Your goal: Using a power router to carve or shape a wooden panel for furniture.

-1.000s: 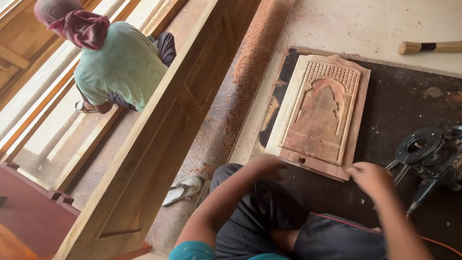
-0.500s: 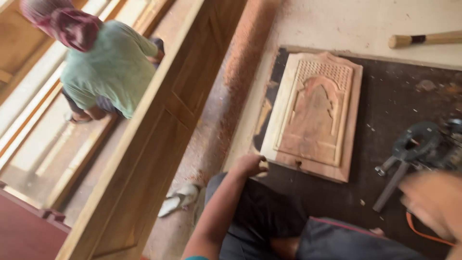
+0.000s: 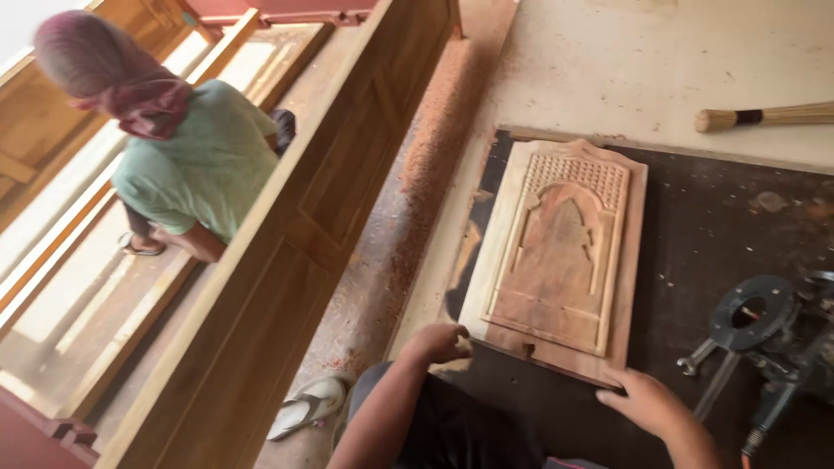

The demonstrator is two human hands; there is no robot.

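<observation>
A second person (image 3: 187, 161) in a green shirt crouches at far left beyond a long wooden frame (image 3: 287, 252). The left hand (image 3: 439, 341) curls its fingers on the carved wooden panel's (image 3: 560, 256) near-left corner; the right hand (image 3: 645, 401), fingers loosely spread, touches its near-right edge. The panel lies flat on a dark board (image 3: 721, 226), a router (image 3: 769, 343) just right.

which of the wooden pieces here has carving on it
The flat wooden panel on the dark mat, between both hands: it has an arch relief and dotted top. The long door frame beside it is plain.
</observation>
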